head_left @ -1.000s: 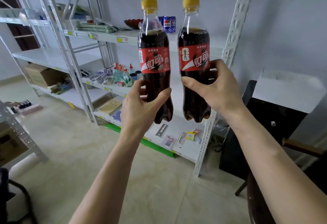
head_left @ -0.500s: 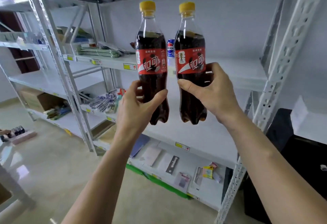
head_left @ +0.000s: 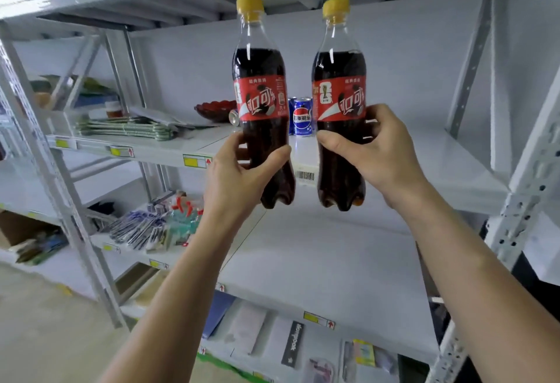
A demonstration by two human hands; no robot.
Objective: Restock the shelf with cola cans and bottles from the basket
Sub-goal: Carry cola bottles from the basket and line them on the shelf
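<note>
Progress: one blue cola can (head_left: 302, 117) already stands on the shelf (head_left: 424, 152); another can seems to sit just behind it, partly hidden. Neither bottle is set down yet.
Left to do: both bottles need placing, probably on the bare shelf board beside the can; the basket is out of view, so what remains in it cannot be told.
Left hand (head_left: 233, 179): fingers wrapped round the lower waist of the left bottle (head_left: 260, 101), holding it upright in the air in front of the shelf edge.
Right hand (head_left: 375, 152): fingers closed round the right bottle (head_left: 339, 101) just below its red label, also upright and lifted.
Bottles: side by side, near each other but apart, the can showing between them.
</note>
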